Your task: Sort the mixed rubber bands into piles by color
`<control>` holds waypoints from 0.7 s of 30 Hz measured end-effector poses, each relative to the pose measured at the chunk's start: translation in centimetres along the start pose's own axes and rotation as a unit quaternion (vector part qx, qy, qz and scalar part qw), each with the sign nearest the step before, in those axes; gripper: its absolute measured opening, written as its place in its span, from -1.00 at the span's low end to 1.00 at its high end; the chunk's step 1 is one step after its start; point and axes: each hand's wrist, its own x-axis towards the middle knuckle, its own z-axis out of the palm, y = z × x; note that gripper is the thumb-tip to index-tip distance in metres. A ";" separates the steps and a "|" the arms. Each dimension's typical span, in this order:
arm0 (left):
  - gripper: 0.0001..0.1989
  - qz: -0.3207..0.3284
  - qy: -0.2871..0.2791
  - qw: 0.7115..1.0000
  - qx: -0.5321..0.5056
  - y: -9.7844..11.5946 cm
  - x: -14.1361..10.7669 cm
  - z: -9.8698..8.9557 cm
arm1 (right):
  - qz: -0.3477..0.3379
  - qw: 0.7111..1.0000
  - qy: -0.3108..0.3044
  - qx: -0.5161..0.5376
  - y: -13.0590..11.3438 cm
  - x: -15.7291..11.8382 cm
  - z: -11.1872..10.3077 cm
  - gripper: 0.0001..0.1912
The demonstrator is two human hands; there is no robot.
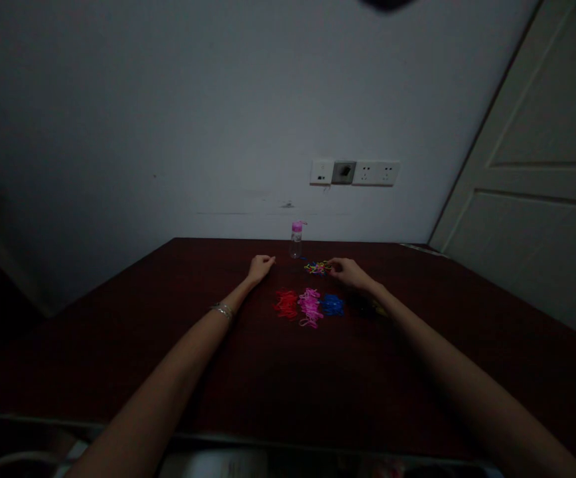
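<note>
While R hand (350, 273) reaches mixed loops (316, 268), btl (296, 247) (pink cap (296, 227)) stands nearby.

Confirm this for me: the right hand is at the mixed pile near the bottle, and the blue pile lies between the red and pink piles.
Not quite: the head view shows the pink pile in the middle, between the red pile and the blue pile. The right hand is indeed at the mixed pile near the bottle.
</note>
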 end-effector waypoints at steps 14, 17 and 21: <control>-0.62 0.001 0.001 1.000 -0.009 0.2 -0.3 -0.2 | -0.120 0.957 -0.231 0.131 -9.3 -0.5 2.3 -0.59; -0.62 -0.001 -0.001 1.000 -0.014 0.1 -0.2 -0.1 | -0.090 0.968 -0.190 0.134 -7.8 -0.5 0.9 -0.62; -0.63 -0.003 -0.001 1.000 -0.004 0.1 -0.1 0.0 | -0.020 0.979 -0.116 0.169 -4.0 -0.8 -1.1 -0.69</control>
